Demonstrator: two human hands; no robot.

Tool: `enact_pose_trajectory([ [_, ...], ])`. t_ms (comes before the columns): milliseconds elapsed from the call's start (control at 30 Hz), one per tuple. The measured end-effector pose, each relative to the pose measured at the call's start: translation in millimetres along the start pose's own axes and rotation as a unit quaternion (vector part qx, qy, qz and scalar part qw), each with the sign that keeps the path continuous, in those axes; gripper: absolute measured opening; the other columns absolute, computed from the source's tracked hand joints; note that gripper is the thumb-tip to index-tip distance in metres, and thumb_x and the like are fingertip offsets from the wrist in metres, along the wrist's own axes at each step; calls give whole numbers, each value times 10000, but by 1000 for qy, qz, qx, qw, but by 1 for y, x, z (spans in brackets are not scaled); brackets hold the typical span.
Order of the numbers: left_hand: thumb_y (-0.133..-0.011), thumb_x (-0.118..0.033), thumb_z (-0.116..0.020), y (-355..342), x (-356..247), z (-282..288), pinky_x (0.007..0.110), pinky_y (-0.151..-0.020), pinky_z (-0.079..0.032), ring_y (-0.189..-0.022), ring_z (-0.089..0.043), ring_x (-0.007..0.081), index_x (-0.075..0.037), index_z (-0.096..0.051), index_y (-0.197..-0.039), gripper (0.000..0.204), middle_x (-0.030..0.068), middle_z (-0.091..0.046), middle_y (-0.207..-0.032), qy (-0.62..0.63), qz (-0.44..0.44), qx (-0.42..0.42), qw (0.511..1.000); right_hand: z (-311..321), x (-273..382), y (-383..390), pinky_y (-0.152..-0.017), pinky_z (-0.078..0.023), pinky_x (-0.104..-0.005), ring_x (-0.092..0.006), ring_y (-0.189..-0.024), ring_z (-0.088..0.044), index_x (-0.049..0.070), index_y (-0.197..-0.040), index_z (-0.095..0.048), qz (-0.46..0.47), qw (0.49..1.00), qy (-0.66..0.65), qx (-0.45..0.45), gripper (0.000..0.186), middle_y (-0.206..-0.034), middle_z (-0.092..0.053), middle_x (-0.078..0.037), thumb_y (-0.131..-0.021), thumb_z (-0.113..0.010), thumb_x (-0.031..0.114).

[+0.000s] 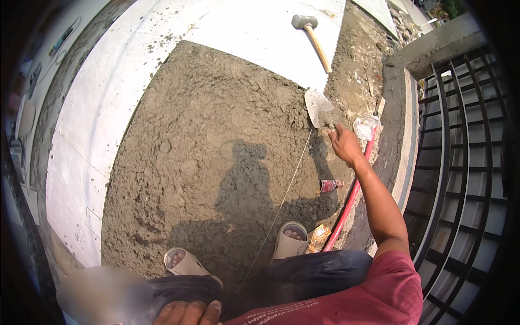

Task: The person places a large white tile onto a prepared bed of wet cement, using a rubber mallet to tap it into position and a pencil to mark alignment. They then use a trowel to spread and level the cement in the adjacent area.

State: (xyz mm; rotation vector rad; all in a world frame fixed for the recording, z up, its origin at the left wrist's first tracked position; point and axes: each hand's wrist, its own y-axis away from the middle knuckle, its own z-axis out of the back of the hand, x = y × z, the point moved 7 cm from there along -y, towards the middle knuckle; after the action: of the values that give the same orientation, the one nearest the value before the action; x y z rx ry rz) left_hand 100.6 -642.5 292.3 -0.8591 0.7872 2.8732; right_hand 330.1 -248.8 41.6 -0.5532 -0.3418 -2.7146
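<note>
My right hand is closed round the handle of a trowel. The trowel's blade lies at the mortar's right edge, by the corner of a white slab, with grey mortar on part of it. My left hand rests on my lap at the lower edge, its fingers laid side by side and partly cut off; nothing shows in them. Rough grey mortar spreads before my feet, bordered by white slabs on the left and far side. A thin string runs from near the trowel toward my legs.
A mallet with a wooden handle lies on the far slab. Along the right run a red pole, a clear plastic bag, a red can and an orange wrapper. Beyond a concrete curb stands a black metal grille.
</note>
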Motion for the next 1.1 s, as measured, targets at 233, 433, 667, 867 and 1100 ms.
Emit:
enact_pose_trajectory([
  [233,-846,-121,-618,3,0,1,423,-799,-460,-884,-572,323,38,-571,-1194,386,172,-580,-986,-1,2,-2,1000,0,7,-12,-366,-492,-377,-227,-452,-591,-52,-1072,-541,-171,951,-127,223,380,-677,-567,-154,-1010,-472,316],
  [433,-849,-118,-621,7,2,2,427,-797,-458,-884,-570,328,39,-570,-1193,381,171,-579,-987,9,-11,-9,1000,-26,-21,-25,-360,-497,-359,-186,-445,-553,18,-1121,-494,-224,900,-315,200,329,-728,-566,-104,-1019,-452,329],
  [667,-851,-119,-625,8,-1,1,430,-793,-455,-878,-567,332,39,-567,-1195,383,169,-576,-984,4,-11,-22,1000,-39,6,-43,-353,-481,-341,-165,-453,-546,54,-1144,-480,-201,884,-369,205,315,-726,-563,-87,-1007,-479,338],
  [867,-832,-142,-601,13,6,-3,390,-795,-463,-847,-568,289,17,-568,-1102,315,141,-564,-937,-1,-14,-41,999,-26,52,-55,-351,-449,-290,-137,-430,-531,29,-1099,-535,-97,950,-105,279,333,-630,-529,-49,-996,-523,346],
  [1100,-792,-173,-566,32,11,-15,316,-789,-482,-783,-580,219,-26,-572,-920,195,92,-555,-840,-65,-1,-152,986,-45,163,40,-707,-494,-425,-316,-690,-641,-17,-1268,-543,156,921,54,352,501,-755,-655,-188,-921,-628,334],
])
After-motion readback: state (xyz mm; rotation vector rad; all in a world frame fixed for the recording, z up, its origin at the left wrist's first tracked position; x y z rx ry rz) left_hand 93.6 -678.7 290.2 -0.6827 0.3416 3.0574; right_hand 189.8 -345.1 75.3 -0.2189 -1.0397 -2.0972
